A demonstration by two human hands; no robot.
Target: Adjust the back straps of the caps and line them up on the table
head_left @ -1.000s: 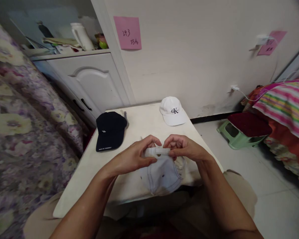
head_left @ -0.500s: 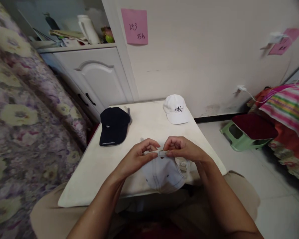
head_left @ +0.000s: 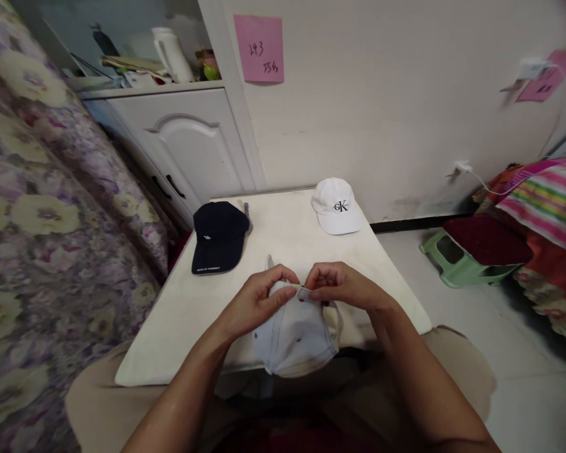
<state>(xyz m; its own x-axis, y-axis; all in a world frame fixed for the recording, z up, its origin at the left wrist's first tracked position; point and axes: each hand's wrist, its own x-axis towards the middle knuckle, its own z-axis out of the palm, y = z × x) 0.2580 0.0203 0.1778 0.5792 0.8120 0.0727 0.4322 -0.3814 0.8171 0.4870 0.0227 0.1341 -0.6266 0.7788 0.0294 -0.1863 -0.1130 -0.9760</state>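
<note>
Over the table's near edge is a pale blue-grey baseball cap (head_left: pixel 295 343), its crown toward me. My left hand (head_left: pixel 264 302) pinches the cap's upper edge between thumb and fingers. Close beside it, my right hand (head_left: pixel 342 286) grips the end of a light strip or strap on that same edge, thumb in front and fingers curled behind. A small dark spot shows just under the strip. Farther back stand a navy baseball cap (head_left: pixel 219 236) on the left and a white baseball cap (head_left: pixel 336 206) with black letters on the right, both untouched.
All three caps are on or over a cream-topped table (head_left: pixel 278 233). A floral curtain (head_left: pixel 42 251) hangs at the left, before a white cabinet (head_left: pixel 188 138). On the right are a green stool (head_left: pixel 453 258) with a dark red top and a bed with a striped cover (head_left: pixel 551 195).
My hands have drawn slightly closer together along the strip, and the pale cap has swung a little to the left. The whole view has shifted somewhat. The other two caps stay put.
</note>
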